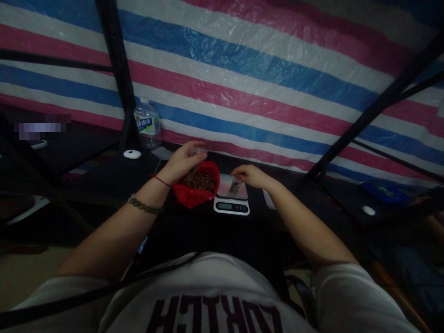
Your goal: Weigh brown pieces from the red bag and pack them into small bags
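Observation:
A red plastic bag [190, 196] stands open, with brown grain-like pieces [202, 181] inside. Over its back left edge is my left hand [183, 161], fingers closed around a clear plastic piece [198, 150] whose exact kind I cannot make out. To the right of the bag sits a white kitchen scale [231, 209] with a metal plate and a small display; its digits are too dim to read. My right hand [252, 175] pinches the top of a small clear pouch [236, 185] with something dark in it, at the scale's plate. Whether the pouch rests on the plate, I cannot tell.
A clear bottle [148, 125] with a label stands behind on the left, near a white mouse-shaped object [132, 154]. Black metal posts rise on both sides before a striped plastic sheet [236, 88]. A blue tray [385, 192] and another white object [368, 211] lie right.

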Motion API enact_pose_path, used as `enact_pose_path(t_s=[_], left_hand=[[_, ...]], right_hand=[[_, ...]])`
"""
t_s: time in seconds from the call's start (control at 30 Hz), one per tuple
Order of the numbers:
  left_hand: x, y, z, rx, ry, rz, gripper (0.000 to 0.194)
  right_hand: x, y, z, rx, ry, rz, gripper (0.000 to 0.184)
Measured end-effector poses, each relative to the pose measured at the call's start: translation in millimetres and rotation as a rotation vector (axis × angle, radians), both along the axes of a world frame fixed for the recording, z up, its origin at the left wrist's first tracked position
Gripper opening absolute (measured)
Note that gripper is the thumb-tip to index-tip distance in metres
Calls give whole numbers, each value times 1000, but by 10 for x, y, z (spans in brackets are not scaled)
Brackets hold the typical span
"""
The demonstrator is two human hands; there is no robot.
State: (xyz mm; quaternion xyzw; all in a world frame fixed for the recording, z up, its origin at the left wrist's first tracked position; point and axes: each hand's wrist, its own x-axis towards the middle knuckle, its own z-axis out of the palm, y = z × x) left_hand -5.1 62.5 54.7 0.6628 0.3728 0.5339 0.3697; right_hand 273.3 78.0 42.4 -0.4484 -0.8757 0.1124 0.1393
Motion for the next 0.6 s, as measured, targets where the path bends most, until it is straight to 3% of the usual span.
enact_pose_path(t_s=[0.1, 0.23, 0.33, 0.43, 0.6], left_hand=[[37, 4, -31, 33, 48, -10, 51], [70, 21, -78, 37, 108, -45, 52], [80, 38, -114, 51, 135, -65, 54], [82, 50, -135, 51, 156, -61, 53], [88, 48, -132, 49, 163, -42, 52]], right_hand=[[79, -8, -16, 41, 41, -12, 30], [106, -51, -137, -19, -36, -35, 57], [77, -62, -227, -65, -60, -82, 43], [98, -42, -234, 7, 61, -137, 32], [291, 5, -138, 11, 252, -205, 36]])
